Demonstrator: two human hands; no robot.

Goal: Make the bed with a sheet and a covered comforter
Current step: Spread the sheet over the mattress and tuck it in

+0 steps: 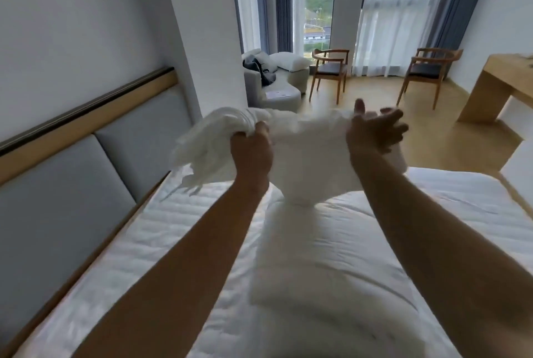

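Nearest, the bare quilted mattress (173,242) fills the lower field, and my two forearms reach out over it. On it lies the white sheet (302,152), part-folded. It forms a band running straight away from me, parallel to the headboard (72,178) at left, then rises off the mattress into the air between my hands.

Left hand (252,152): clenched round a bunched handful of the sheet's raised part, with loose pleats hanging to its left.

Right hand (372,132): released, fingers spread and thumb up, palm turned toward the cloth. Motion blur hides whether it touches.

Both hands are level and about equally far out. The lifted cloth spans between them, so its free part lies just left of and behind the right hand.

Judgement: the sheet is being opened out. Spreading it turns on the right hand taking hold of that cloth, then both hands drawing apart across the band's long axis.

Beyond the bed are a pale sofa (277,92) carrying pillows (291,62), wooden chairs (330,69), a wooden surface (501,74) at far right, and sheer curtains (403,11).
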